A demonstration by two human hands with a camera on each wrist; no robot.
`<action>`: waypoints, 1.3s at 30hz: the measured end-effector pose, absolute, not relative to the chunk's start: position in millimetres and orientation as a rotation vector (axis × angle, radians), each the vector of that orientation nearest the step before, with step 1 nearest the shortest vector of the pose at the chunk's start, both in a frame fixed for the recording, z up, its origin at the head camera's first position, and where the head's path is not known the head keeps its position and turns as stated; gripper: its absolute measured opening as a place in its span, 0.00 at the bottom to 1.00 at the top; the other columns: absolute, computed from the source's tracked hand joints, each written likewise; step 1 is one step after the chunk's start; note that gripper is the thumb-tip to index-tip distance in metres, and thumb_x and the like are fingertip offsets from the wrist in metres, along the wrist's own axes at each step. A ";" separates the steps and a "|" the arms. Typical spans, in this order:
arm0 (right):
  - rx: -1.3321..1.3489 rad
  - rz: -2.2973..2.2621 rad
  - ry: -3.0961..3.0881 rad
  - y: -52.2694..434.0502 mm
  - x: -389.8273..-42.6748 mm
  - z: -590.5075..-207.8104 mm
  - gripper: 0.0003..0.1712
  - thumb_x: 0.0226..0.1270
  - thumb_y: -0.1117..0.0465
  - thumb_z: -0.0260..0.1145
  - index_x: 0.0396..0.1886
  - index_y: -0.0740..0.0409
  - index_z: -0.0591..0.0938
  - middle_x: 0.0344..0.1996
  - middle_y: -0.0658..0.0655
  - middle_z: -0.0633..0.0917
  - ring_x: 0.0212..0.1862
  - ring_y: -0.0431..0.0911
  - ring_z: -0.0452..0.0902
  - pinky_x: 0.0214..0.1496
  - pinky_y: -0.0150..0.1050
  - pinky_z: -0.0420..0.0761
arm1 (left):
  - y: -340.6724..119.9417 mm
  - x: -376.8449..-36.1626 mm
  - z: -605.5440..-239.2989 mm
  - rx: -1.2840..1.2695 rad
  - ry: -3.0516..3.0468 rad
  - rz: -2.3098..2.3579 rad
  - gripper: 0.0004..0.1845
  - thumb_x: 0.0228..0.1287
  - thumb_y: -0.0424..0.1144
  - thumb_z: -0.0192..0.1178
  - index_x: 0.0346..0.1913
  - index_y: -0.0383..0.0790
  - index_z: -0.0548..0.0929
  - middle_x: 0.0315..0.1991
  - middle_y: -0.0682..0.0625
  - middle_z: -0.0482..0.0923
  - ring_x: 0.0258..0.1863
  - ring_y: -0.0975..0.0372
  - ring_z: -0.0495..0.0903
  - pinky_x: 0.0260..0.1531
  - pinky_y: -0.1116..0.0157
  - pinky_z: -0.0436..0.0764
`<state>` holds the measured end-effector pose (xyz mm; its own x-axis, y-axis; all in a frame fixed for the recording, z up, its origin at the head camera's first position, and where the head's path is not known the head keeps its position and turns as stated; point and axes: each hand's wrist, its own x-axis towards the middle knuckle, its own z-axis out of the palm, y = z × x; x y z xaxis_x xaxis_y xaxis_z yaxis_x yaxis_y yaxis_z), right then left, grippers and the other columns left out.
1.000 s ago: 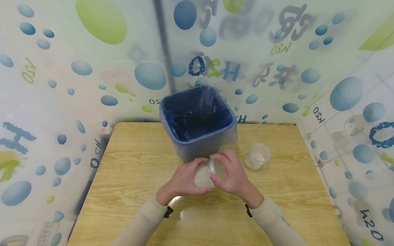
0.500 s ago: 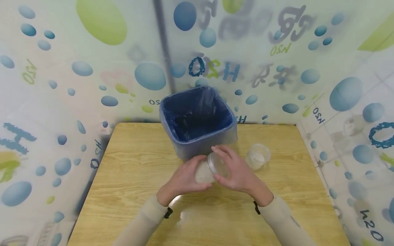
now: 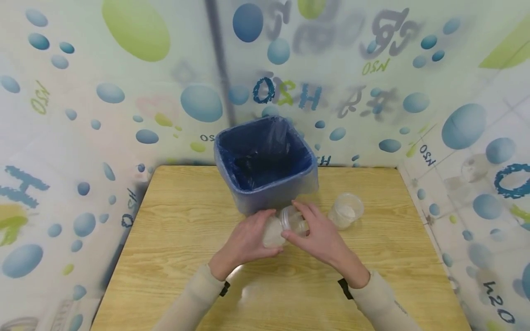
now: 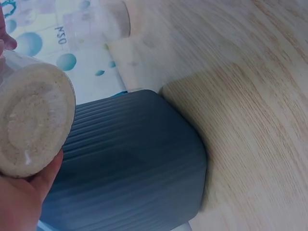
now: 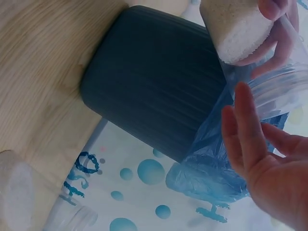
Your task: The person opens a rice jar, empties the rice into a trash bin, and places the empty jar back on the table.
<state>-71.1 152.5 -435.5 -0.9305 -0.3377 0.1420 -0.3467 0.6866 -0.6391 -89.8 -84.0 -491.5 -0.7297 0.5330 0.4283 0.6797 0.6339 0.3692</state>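
My left hand (image 3: pixel 248 235) grips a clear jar (image 3: pixel 272 232) of white, grainy material, tilted with its base to the left. In the left wrist view the jar's base (image 4: pixel 34 115) fills the left side. At the jar's other end is a clear, ridged rim (image 5: pixel 279 91); whether a separate lid sits there I cannot tell. My right hand (image 3: pixel 320 235) is spread around that end. In the right wrist view its fingers (image 5: pixel 248 127) are fairly straight, beside the rim. A second clear container (image 3: pixel 345 211) with white contents stands to the right.
Behind the hands stands a bin (image 3: pixel 269 195) lined with a blue bag (image 5: pixel 211 173), close to the jar. Everything rests on a wooden table (image 3: pixel 174 220). Patterned walls (image 3: pixel 165 115) enclose its back and sides.
My right hand has loosened its fingers around the jar's clear end and shifted slightly right. The left hand still holds the jar, now a bit more level. The second container has stayed put.
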 end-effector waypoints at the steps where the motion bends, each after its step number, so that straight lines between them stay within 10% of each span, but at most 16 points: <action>1: 0.584 1.110 -2.871 151.6 -71.2 -435.0 0.47 0.64 0.36 0.71 0.76 0.54 0.71 0.67 0.59 0.76 0.55 0.53 0.80 0.46 0.45 0.85 | -84.9 -89.9 -491.5 -0.984 -2.576 -0.756 0.53 0.40 0.60 0.81 0.66 0.34 0.72 0.53 0.42 0.81 0.45 0.52 0.84 0.42 0.54 0.85; 13: 0.819 1.273 -2.778 155.3 -76.4 -438.2 0.42 0.64 0.46 0.75 0.76 0.50 0.72 0.66 0.58 0.75 0.54 0.50 0.80 0.47 0.46 0.86 | -92.1 -90.3 -490.9 -0.992 -2.645 -0.890 0.52 0.40 0.59 0.81 0.67 0.35 0.73 0.57 0.43 0.81 0.49 0.53 0.83 0.47 0.53 0.84; 30: 1.228 1.200 -2.725 168.1 -78.4 -441.5 0.50 0.62 0.55 0.78 0.81 0.47 0.65 0.81 0.53 0.60 0.79 0.56 0.57 0.72 0.62 0.67 | -102.1 -92.4 -488.6 -1.074 -2.727 -0.983 0.52 0.47 0.59 0.80 0.70 0.34 0.71 0.64 0.42 0.78 0.59 0.50 0.81 0.57 0.51 0.81; 39: 0.684 1.411 -2.861 158.0 -71.1 -437.2 0.45 0.73 0.42 0.67 0.81 0.57 0.63 0.73 0.61 0.69 0.62 0.57 0.76 0.49 0.46 0.87 | -97.6 -92.1 -489.2 -1.076 -2.660 -0.878 0.53 0.42 0.59 0.81 0.69 0.34 0.73 0.61 0.43 0.80 0.57 0.52 0.82 0.56 0.53 0.82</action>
<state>-71.1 158.0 -437.2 -0.9051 -0.4185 0.0750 -0.3143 0.5398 -0.7809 -92.1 -97.6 -489.2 -0.7343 0.5912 0.3337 0.6736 0.5738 0.4658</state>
